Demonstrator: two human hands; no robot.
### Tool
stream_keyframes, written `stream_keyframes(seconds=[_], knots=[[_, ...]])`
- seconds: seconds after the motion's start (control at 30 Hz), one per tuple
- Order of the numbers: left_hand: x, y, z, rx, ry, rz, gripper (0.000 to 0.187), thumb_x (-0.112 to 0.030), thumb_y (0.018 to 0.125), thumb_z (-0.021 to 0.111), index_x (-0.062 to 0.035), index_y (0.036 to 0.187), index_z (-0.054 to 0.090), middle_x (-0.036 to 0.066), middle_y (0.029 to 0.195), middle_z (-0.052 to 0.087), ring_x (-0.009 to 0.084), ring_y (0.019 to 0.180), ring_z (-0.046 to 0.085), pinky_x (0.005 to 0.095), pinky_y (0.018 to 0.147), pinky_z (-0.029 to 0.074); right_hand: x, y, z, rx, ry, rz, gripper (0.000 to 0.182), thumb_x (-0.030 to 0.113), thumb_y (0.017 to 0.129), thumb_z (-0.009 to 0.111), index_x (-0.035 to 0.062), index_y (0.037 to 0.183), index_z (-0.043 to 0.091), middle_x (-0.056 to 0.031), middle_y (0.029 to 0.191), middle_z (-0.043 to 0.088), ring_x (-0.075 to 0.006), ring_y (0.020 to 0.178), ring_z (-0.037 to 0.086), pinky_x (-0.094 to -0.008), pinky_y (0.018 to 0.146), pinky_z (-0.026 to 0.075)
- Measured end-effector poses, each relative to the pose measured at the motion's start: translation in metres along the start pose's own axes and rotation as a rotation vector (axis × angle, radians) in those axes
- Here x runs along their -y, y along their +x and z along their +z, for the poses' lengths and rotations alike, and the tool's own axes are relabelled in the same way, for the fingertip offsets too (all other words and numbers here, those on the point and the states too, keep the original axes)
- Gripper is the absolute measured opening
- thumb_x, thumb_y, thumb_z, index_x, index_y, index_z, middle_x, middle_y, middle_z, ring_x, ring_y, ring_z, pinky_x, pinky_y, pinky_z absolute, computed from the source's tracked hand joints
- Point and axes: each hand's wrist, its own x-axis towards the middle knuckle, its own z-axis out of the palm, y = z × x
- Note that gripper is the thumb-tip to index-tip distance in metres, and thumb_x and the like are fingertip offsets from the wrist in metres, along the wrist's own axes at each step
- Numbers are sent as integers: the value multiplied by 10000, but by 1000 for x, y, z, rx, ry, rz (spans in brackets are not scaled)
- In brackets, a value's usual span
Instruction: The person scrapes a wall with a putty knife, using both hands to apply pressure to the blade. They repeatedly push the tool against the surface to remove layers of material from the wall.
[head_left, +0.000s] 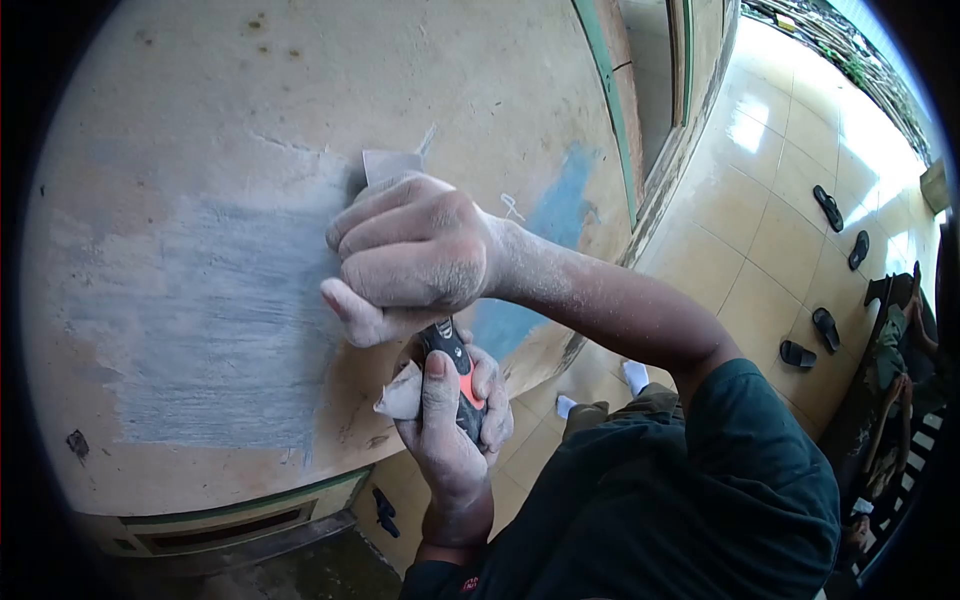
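Note:
My right hand [415, 245], dusted white, is closed in a fist in front of the wall [250, 90], with a flat pale grey piece [392, 164] sticking out past its knuckles. Just below it, my left hand [455, 420] is wrapped round a black and red tool handle [460, 370], the thumb lying along it. A crumpled whitish piece [400, 393] sits beside that thumb. The tool's far end is hidden behind my right hand. A rough grey-blue patch [230, 320] covers the wall to the left of my hands.
A smaller blue patch [568, 205] marks the wall near a green-edged door frame [608, 85]. Dark sandals [827, 208] lie on the tiled floor [720, 210]. Another person's arm [885, 420] shows at the far right. A vent-like opening [225, 527] is at the lower left.

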Motion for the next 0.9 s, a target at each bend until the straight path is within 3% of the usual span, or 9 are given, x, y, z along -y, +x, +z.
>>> stream_keyframes(seconds=[0.17,0.27,0.37,0.57,0.63,0.7,0.8,0.87,0.9], knots=[[7,29,-2,-4,-56,-24,349,-349,966,393,-19,1065,452,42,682,423,64,358,318,185,279,244,-21,-5,-9,96,-148,-26,318,20,815,613,88,544,462,3,447,440,-122,392,483,-253,391,431],[7,12,2,14,-37,3,330,-335,967,391,-22,1051,454,45,683,421,68,358,313,182,281,237,-15,-9,-10,23,-100,101,398,126,817,618,126,498,382,10,446,395,-147,400,472,-300,384,397],[16,23,5,-18,-62,13,333,-339,967,393,-22,1049,454,46,685,423,67,362,315,184,283,241,-20,-9,-10,109,-140,-49,278,30,818,612,79,563,512,-6,459,465,-126,382,495,-251,417,492],[10,20,7,57,-60,30,290,-313,952,453,-28,993,475,44,671,472,64,380,358,189,327,248,-9,-3,-19,89,-146,-12,339,32,823,610,80,521,464,-16,452,444,-117,371,467,-261,344,373],[12,25,6,57,-65,57,292,-312,952,455,-22,981,478,49,676,479,64,380,362,189,327,252,-19,-2,-14,121,-149,52,407,129,815,620,103,491,375,-19,432,372,-168,383,464,-313,374,384],[12,45,5,107,-119,13,294,-306,952,460,-14,959,485,50,669,487,63,373,371,188,323,261,-24,3,-27,157,-274,19,396,117,811,614,98,489,385,-28,427,370,-171,382,464,-316,377,379],[25,42,11,182,33,66,255,-281,955,462,-32,915,497,28,626,487,59,379,398,193,319,271,-11,2,-48,158,-171,26,363,-2,827,549,63,497,414,-46,456,381,-181,362,395,-304,362,322],[48,19,16,207,43,35,200,-237,951,477,-40,926,501,13,619,490,51,380,406,201,317,286,20,-10,-66,112,-217,233,333,30,816,541,66,498,452,-24,423,339,-120,352,378,-297,362,312],[62,2,15,197,57,-7,165,-208,948,482,-45,930,504,7,617,489,47,384,410,198,322,289,43,-20,-75,50,-215,360,334,24,831,497,54,500,463,-26,437,411,-101,357,408,-270,363,330]])
